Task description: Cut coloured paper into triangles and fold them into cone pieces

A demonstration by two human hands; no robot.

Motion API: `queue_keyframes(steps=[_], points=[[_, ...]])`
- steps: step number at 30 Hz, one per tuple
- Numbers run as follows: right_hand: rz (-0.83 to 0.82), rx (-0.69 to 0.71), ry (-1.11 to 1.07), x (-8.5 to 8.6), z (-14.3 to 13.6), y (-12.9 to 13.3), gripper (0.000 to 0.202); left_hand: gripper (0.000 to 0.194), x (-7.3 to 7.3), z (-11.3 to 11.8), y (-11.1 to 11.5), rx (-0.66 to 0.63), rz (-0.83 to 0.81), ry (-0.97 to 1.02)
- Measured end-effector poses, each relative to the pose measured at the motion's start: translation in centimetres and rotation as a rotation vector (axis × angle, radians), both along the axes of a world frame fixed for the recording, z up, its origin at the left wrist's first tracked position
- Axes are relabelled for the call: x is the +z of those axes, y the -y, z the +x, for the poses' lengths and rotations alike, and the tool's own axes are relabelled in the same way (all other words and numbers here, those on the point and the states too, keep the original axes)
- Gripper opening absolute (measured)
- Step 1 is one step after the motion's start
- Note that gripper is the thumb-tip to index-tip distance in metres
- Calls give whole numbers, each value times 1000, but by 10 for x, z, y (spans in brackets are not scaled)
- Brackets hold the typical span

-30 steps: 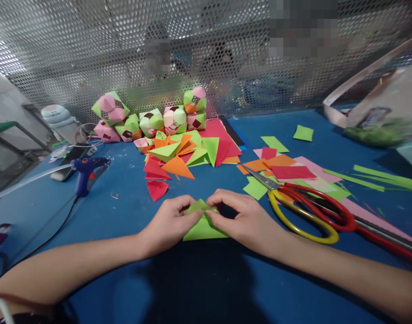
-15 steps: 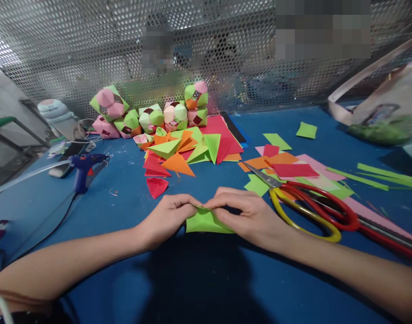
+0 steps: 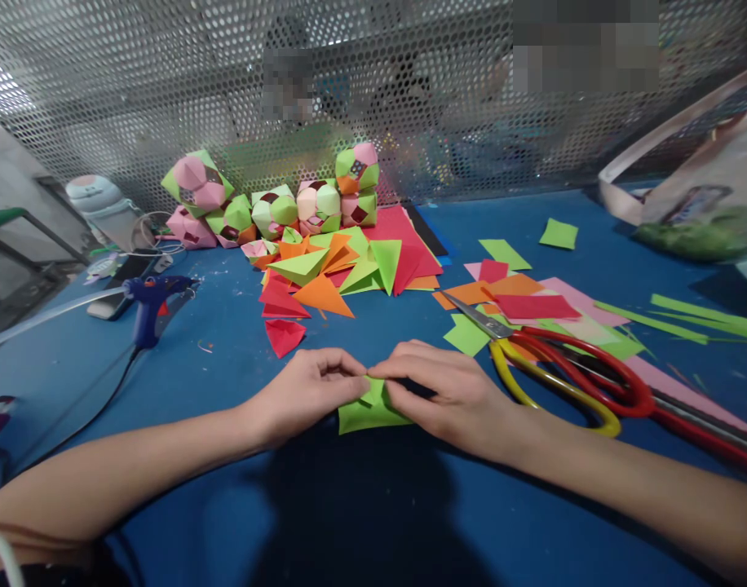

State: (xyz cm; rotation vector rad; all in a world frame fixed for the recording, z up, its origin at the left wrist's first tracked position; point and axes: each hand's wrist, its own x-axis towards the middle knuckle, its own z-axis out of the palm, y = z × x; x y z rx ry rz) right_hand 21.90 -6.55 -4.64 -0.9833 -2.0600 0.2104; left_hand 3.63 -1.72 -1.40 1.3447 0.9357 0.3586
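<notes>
A small piece of green paper [image 3: 373,412] is between my two hands, low in the middle of the head view. My left hand [image 3: 309,391] pinches its upper left part between thumb and fingers, and a small flap bends up by the thumb. My right hand [image 3: 453,391] grips the upper right part, fingertips pressed together near those of the left. The fingers cover the paper's top edge. Beyond my hands lies a red folded paper piece [image 3: 285,336]. Scissors [image 3: 550,363] with red and yellow handles lie just right of my right hand.
Folded paper pieces [image 3: 324,295] in several colours lie mid-table, with paper balls [image 3: 199,183] stacked behind them. A blue glue gun [image 3: 150,310] and its cord are at left. Paper scraps [image 3: 532,307] spread at right, near a bag [image 3: 704,187]. A perforated metal panel [image 3: 410,98] stands behind.
My left fingertips have shifted slightly right along the paper's upper edge, and a small flap now shows beside the thumb. The paper's lower edge is tilted a little more. Both hands keep their hold.
</notes>
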Motion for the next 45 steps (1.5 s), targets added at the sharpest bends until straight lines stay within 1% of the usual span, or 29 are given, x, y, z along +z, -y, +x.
queue_keyframes(steps=[4, 8, 14, 16, 19, 22, 24, 26, 27, 29, 32, 36, 41, 45], points=[[13, -22, -7, -3, -2, 1, 16, 16, -1, 0, 1, 5, 2, -7], [70, 3, 28, -5, 0, 1, 17, 17, -3, -1, 1, 7, 60, -30], [165, 39, 175, -6, 3, 0, 19, 19, -3, 0, 1, -23, 96, -45], [175, 32, 182, -5, 2, 1, 18, 18, -1, 0, 1, -31, 98, -55], [119, -4, 71, -2, -1, 2, 14, 17, 2, -1, 0, -43, 116, -42], [-48, -58, -89, 2, -3, 4, 12, 22, 3, -3, -1, -45, 106, -11], [-170, -87, -165, 4, -5, 5, 13, 24, 2, -3, 0, -41, 88, -39], [-245, -96, -201, 6, -5, 5, 15, 25, 0, -2, 0, -36, 79, -70], [-257, -92, -204, 6, -5, 5, 16, 23, -1, -2, 1, -36, 75, -73], [-244, -74, -186, 6, -5, 5, 16, 23, -2, -2, 2, -43, 81, -68], [-205, -52, -149, 5, -6, 5, 15, 31, -4, -2, 2, -66, 138, -92], [-183, -21, -145, 3, -6, 5, 14, 33, -5, -3, 2, -91, 188, -110], [-171, 6, -203, 3, -7, 5, 9, 29, -5, -3, 2, -83, 169, -136], [-111, 7, -154, 2, -7, 6, 11, 24, -6, -2, 3, -68, 118, -122]])
